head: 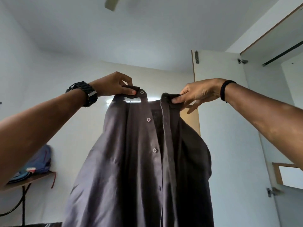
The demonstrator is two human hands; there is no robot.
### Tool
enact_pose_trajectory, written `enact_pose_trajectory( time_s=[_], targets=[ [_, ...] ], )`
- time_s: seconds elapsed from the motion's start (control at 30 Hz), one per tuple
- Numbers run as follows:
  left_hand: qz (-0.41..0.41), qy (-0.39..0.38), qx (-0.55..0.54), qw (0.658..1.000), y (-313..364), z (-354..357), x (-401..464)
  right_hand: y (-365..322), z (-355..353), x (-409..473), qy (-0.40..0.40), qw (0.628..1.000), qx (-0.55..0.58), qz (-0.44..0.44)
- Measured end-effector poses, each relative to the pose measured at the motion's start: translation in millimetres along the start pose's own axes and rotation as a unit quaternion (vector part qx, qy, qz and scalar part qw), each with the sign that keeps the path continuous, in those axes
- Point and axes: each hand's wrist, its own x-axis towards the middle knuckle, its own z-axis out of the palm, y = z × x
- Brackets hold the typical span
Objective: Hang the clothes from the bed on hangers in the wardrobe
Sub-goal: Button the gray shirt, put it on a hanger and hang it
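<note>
White walls and a white ceiling fill the background, with a blurred fan blade [111, 3] at the top edge and an open wardrobe [268, 95] on the right, its door [196, 89] swung out with hinges showing and a dark rail [283, 54] crossing its upper compartment. Far on the left, a small wooden table [29, 179] stands against the wall with a blue backpack [39, 161] resting on it. In the middle, a dark grey button-up shirt [139, 161] is held up high in front of the camera, unbuttoned at the front, its pale buttons running down the left placket (the lower part runs out of view at the bottom edge). The left hand [113, 84], with a black watch [83, 93] on its wrist, pinches the left end of the collar between thumb and forefinger, just beside the top button. The right hand [200, 91], a black band [225, 90] round its wrist, pinches the right end of the collar between thumb and curled fingers, while two of its lower fingers stick out straight below the cloth. The two hands are apart, holding the collar spread open between them. The shirt hangs near the wardrobe door, to its left.
</note>
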Motion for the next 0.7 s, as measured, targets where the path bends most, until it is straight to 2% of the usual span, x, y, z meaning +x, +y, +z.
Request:
enact_pose_trajectory(
  time_s=[0.07,0.17,0.27,0.33,0.43,0.5,0.6,0.7],
  targets=[
    [-0.004,0.001,-0.019,1.0,6,-9,0,-7,-5,-7,0.008,1.0,0.01,-0.023],
    [-0.01,0.037,-0.067,0.997,19,-29,3,-20,-17,-13,0.026,0.992,0.097,-0.082],
    [0.0,0.103,-0.138,0.985,32,-56,13,-34,-32,-11,0.072,0.967,0.199,-0.145],
    [-0.002,0.11,-0.162,0.981,37,-72,19,-42,-38,-5,0.084,0.95,0.253,-0.165],
    [-0.031,0.027,-0.145,0.989,36,-69,20,-44,-28,8,0.081,0.944,0.285,-0.146],
    [-0.06,-0.048,-0.146,0.986,22,-44,16,-32,-4,20,0.055,0.95,0.291,-0.102],
    [-0.115,-0.155,-0.172,0.966,-12,10,-7,-1,50,40,-0.008,0.963,0.266,-0.03],
    [-0.168,-0.256,-0.188,0.933,-53,96,-56,50,138,48,-0.077,0.965,0.245,0.052]
  ],
)
